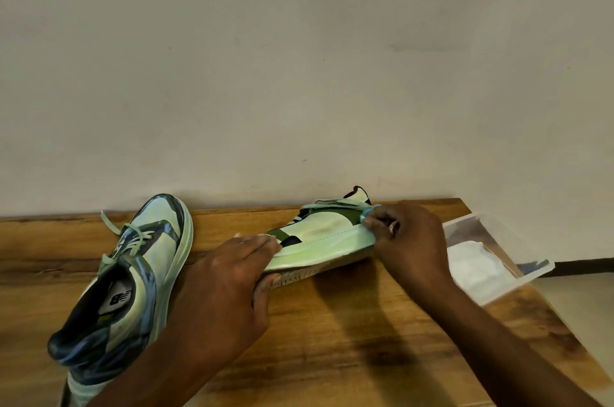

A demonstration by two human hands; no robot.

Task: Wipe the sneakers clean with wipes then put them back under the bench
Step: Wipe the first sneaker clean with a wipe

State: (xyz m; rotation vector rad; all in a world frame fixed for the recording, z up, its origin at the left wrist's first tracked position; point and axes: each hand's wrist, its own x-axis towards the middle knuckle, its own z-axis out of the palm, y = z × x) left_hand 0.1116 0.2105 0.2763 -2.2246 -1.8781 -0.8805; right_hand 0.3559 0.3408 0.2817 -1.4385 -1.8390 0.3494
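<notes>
Wood-grain counter (332, 333) runs along a plain pale wall (299, 57), and both sneakers sit on it, not yet back under any bench. At the centre, the left hand (226, 287) clamps the heel end of the tipped sneaker (319, 240), fingers over the upper and thumb under the sole, so the shoe lies on its side with its midsole facing up. The right hand (408, 240) pinches a small light-blue wipe (368, 212) against the toe end, fingers curled tight around it. Because the shoe balances on its edge, a hard stroke along the midsole could roll it out of the left hand's hold or shove it against the wall. Loose laces (335, 205) lie just beside the wipe and could snag in it. To the left, the second sneaker (133, 273) stands upright, touching the left forearm; an elbow swing could knock it toward the near edge. To the right, a clear plastic box (498, 253) holding white wipes overhangs the counter's corner, and a careless reach could tip it off.
</notes>
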